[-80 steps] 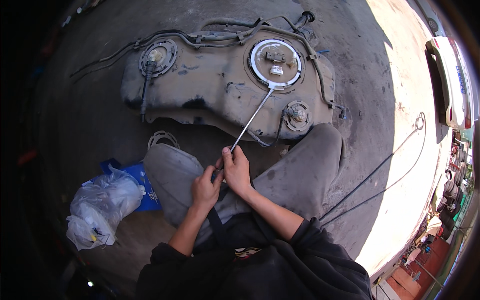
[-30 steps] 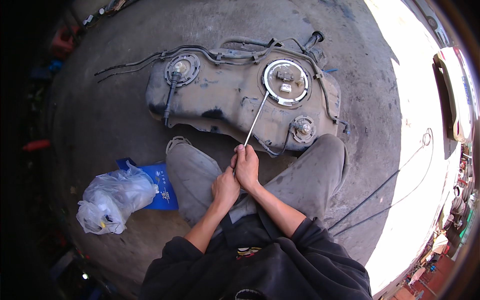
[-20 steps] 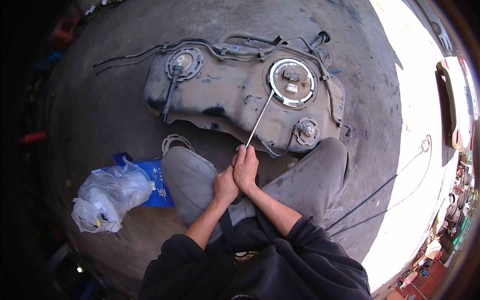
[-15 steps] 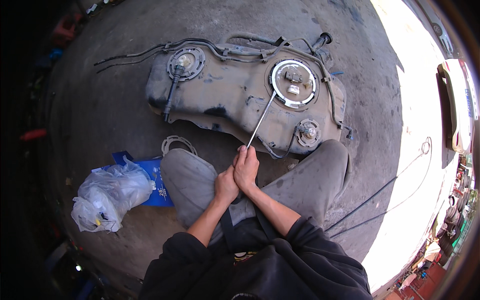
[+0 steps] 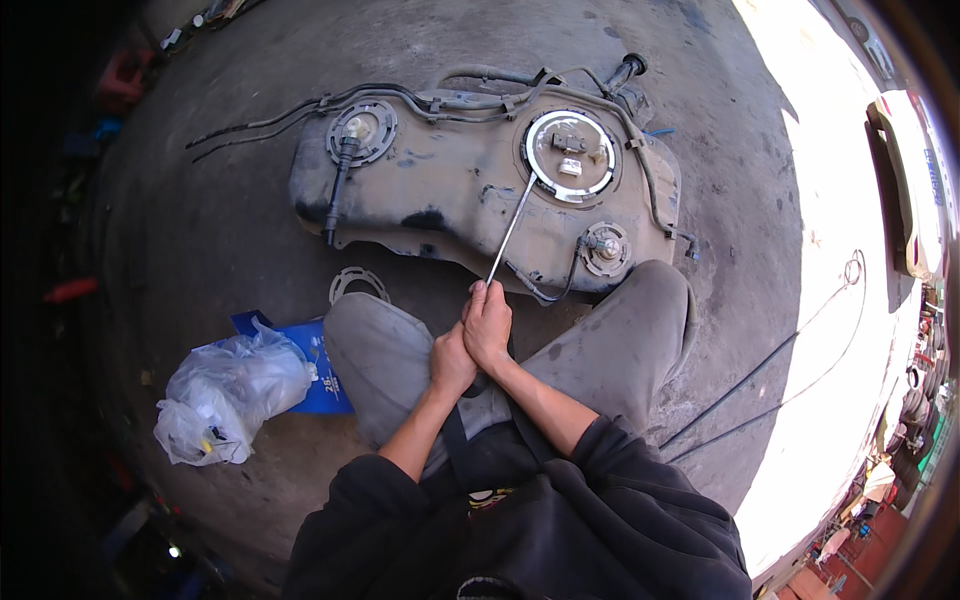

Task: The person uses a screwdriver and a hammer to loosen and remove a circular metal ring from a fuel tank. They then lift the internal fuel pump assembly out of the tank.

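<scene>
A dusty fuel tank [image 5: 430, 185] lies on the ground in front of my crossed legs. My left hand [image 5: 453, 360] and my right hand [image 5: 488, 327] are closed together round the near end of a long thin metal rod [image 5: 510, 232]. The right hand sits above the left, and their fingers hide any handle. The rod's far tip meets the near left edge of a bright metal ring [image 5: 530, 140]. This ring surrounds a round cap with connectors [image 5: 569, 143]. Smaller round fittings sit at the tank's left [image 5: 362, 133] and near right [image 5: 606, 249].
Dark hoses [image 5: 400, 92] run along the tank's far side. A loose slotted ring [image 5: 358, 282] lies by my left knee. Beside it are a blue carton [image 5: 322, 372] and a clear plastic bag [image 5: 235, 385]. A thin black cable [image 5: 745, 380] crosses the floor at right.
The view has turned slightly, so the tank and its ring appear shifted to the left. Both hands keep their grip, and the rod's tip stays at the ring's edge.
</scene>
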A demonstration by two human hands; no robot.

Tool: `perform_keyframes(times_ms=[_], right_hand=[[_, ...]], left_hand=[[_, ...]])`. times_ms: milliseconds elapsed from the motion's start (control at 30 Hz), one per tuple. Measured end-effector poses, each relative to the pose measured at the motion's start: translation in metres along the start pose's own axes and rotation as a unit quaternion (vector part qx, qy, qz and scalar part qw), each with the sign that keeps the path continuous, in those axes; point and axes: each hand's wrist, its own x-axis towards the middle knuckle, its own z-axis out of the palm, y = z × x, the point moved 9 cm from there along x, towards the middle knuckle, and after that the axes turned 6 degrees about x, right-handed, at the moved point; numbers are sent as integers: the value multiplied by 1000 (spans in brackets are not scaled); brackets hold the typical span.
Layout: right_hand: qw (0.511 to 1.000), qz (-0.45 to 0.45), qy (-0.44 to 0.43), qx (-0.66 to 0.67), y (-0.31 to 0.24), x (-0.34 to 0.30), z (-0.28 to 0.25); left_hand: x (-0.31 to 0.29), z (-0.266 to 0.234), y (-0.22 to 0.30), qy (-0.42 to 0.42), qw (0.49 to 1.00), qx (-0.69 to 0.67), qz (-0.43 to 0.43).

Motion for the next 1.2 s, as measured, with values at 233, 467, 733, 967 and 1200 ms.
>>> perform_keyframes(times_ms=[233,467,733,967,1200], right_hand=[[990,51,-63,115,-35,-25,-23],[985,-19,-86,146,-105,-6,-202],[973,-6,-50,-226,-15,50,-357],[959,-42,-138,-244,6,85,-310],[949,-36,-161,-269,-1,91,-313]], left_hand=[[-24,-30,60,-75,996,-3,-46],[-57,27,199,-291,935,-150,136],[4,74,295,-161,906,-77,385],[103,144,290,-155,905,51,392],[108,155,288,-139,911,108,374]])
